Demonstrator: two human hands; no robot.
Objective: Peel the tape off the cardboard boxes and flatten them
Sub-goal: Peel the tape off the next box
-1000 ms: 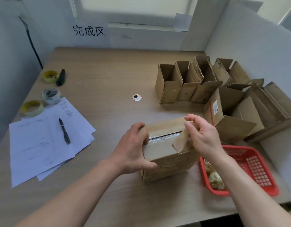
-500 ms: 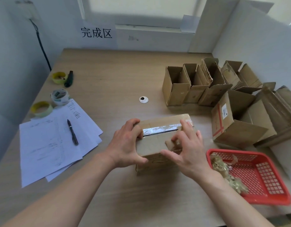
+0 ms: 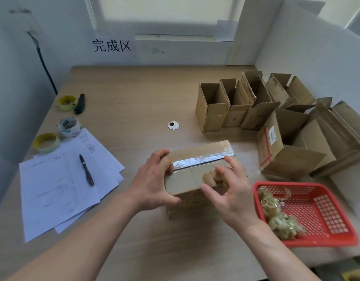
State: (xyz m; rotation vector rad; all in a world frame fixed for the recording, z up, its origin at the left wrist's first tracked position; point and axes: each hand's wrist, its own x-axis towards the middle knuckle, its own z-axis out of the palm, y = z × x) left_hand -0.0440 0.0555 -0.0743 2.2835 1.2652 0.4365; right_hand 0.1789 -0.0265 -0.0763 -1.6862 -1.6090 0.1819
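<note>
The sealed box (image 3: 197, 171) sits mid-bench (image 3: 134, 94), tape (image 3: 199, 160) still along its top seam. The left hand (image 3: 154, 183) grips its left end; the right hand (image 3: 229, 189) holds a crumpled wad of peeled tape (image 3: 214, 177) in its curled fingers. Peeling seems underway; next, probably drop the wad in the red basket (image 3: 317, 209), then lift the seam strip.

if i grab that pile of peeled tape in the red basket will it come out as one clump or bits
Probably one clump: the peeled tape lies crumpled in a tangled wad, so sticky faces are likely stuck together. It looks thin and airy, so likely very light and floppy. It may also cling to your hands or snag on the red basket, whose floor and walls are open mesh.
</note>
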